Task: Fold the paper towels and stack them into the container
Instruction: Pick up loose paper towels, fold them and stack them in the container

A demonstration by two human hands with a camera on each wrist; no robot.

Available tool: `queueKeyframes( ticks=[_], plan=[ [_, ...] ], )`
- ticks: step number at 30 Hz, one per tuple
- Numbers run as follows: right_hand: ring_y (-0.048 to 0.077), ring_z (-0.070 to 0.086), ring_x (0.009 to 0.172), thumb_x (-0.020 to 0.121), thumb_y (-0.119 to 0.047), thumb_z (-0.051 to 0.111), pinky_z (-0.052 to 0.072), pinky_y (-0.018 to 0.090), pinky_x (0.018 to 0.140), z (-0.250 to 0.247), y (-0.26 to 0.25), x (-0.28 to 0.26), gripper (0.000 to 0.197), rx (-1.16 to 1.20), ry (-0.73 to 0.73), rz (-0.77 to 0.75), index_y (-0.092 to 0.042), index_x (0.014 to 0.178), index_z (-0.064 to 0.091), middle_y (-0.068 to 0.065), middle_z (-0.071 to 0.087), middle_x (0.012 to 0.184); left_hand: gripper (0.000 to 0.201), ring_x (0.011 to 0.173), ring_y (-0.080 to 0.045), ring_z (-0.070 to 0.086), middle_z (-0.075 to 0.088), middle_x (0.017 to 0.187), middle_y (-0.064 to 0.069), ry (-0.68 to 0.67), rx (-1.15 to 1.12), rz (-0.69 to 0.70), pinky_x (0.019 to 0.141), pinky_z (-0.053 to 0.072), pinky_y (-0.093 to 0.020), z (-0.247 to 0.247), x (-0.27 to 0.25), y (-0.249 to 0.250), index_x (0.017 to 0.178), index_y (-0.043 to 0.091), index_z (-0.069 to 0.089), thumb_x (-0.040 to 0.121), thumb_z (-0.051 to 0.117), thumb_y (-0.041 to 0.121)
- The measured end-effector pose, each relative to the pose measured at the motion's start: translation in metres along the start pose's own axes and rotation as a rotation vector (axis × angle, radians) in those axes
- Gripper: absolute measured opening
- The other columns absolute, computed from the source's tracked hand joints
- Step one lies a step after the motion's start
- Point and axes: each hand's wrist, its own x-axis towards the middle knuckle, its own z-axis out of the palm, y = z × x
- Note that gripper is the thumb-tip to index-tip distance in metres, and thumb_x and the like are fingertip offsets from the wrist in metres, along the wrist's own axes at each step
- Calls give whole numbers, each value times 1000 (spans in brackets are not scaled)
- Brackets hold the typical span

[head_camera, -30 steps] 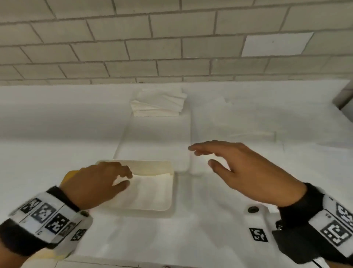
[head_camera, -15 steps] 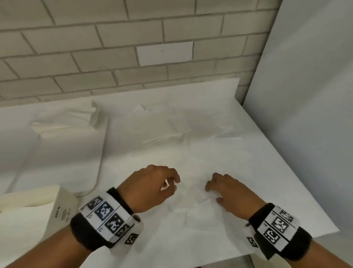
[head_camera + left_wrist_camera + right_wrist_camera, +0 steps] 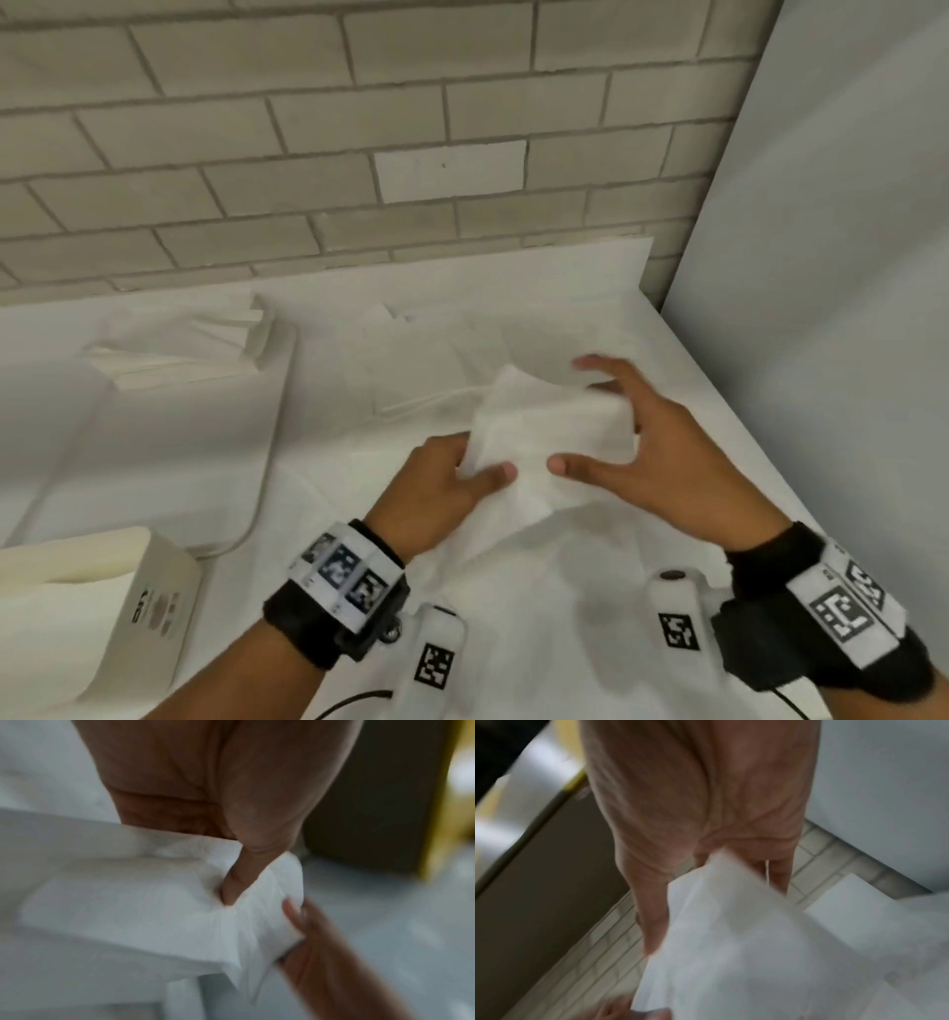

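I hold one white paper towel (image 3: 539, 426) up off the table between both hands. My left hand (image 3: 482, 462) pinches its left edge, the thumb (image 3: 231, 888) pressing into the sheet (image 3: 128, 902). My right hand (image 3: 590, 416) grips the right edge, thumb in front and fingers behind; the right wrist view shows the towel (image 3: 731, 943) between them. The cream container (image 3: 154, 580) stands at the lower left with a white towel inside. More loose towels (image 3: 426, 354) lie spread at the back of the table.
A stack of folded towels (image 3: 205, 349) sits on a white board (image 3: 154, 462) at the back left. A brick wall (image 3: 359, 154) closes the far side and a white panel (image 3: 821, 257) the right. The table edge runs diagonally near my right wrist.
The view swung right from the container. Half a second ago both hands lay on a towel flat on the table; now they have taken hold of it and raised it.
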Motion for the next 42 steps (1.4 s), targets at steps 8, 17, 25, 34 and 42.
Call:
queueKeyframes(
  ticks=[8, 17, 25, 34, 42],
  plan=[
    [22, 72, 98, 76, -32, 77, 56, 41, 94, 49, -5, 22, 44, 590, -55, 204, -22, 117, 66, 5, 74, 104, 36, 114, -31, 69, 72, 122, -14, 144, -702, -82, 100, 54, -49, -22, 1, -4, 125, 1, 66, 89, 71, 8],
    [12, 73, 95, 97, -27, 55, 60, 29, 78, 70, -9, 37, 19, 652, 182, 142, -27, 108, 70, -3, 77, 104, 44, 118, -24, 68, 72, 126, -6, 140, -718, -62, 104, 50, -46, -14, -5, -12, 131, 13, 64, 92, 69, 33],
    [-2, 70, 91, 93, -32, 51, 50, 8, 74, 2, -21, 32, 21, 318, 68, -119, -32, 93, 72, -17, 75, 95, 29, 100, -4, 70, 77, 106, 7, 400, -270, -44, 97, 52, -30, -38, 9, -33, 108, 31, 70, 104, 44, 44],
    [27, 64, 53, 96, -50, 49, 54, 36, 59, 30, -3, 80, 46, 54, -286, -13, -7, 87, 65, 12, 69, 70, 72, 130, -37, 57, 60, 139, -21, -84, -847, -86, 114, 40, -54, -15, 31, -3, 144, 9, 53, 100, 33, 63],
    [21, 65, 61, 85, -45, 71, 47, 27, 55, 60, 11, 71, 27, 261, -118, 1, -22, 93, 60, 3, 62, 86, 29, 110, -46, 67, 73, 113, -23, 333, -726, -122, 96, 55, -54, -39, 36, -15, 119, -6, 66, 92, 65, 4]
  ],
)
